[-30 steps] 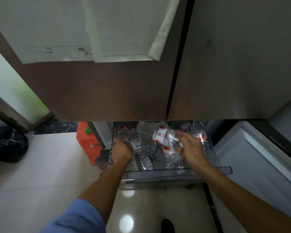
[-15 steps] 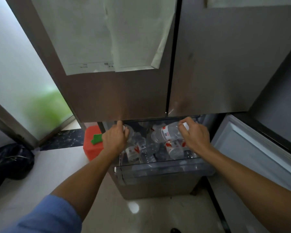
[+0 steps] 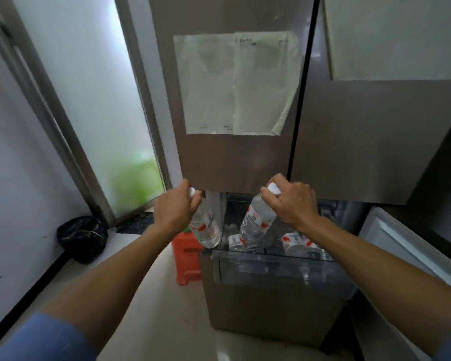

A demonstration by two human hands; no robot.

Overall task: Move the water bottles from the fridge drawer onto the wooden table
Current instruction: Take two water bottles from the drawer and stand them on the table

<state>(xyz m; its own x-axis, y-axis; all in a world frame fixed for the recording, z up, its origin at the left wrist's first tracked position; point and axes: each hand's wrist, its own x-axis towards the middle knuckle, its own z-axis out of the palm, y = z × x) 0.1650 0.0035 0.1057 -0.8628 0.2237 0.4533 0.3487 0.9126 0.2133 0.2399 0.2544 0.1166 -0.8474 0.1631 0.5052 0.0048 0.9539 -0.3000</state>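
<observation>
- Your left hand (image 3: 173, 208) was closed round the neck of a clear plastic water bottle with a red-and-white label (image 3: 205, 226); white cap poked out above the fingers, body hung down & tilted, outside the drawer's left edge, over the floor.
- Your right hand (image 3: 293, 204) gripped a second clear bottle w/ the same label (image 3: 257, 225) at neck/cap; its base was low, at or just above the bottles lying in the drawer — can't tell if it touched them.
- Clear plastic fridge drawer (image 3: 279, 269) was pulled out under the brown fridge doors (image 3: 362, 142); several more bottles (image 3: 294, 243) lay on their sides inside.
- Doing it well, as I judged it: you needed the right bottle lifted straight up till its base cleared the drawer's front wall before turning. Neck grips let bottles swing, so slow turns, and you should've minded the red plastic stool (image 3: 186, 252) just beside the left bottle.
- Hard to see: wooden table wasn't in view at all, so carry path unknown. Drawer's back was dark under the doors; bottle count unclear. Papers on the doors (image 3: 235, 84) unreadable.
</observation>
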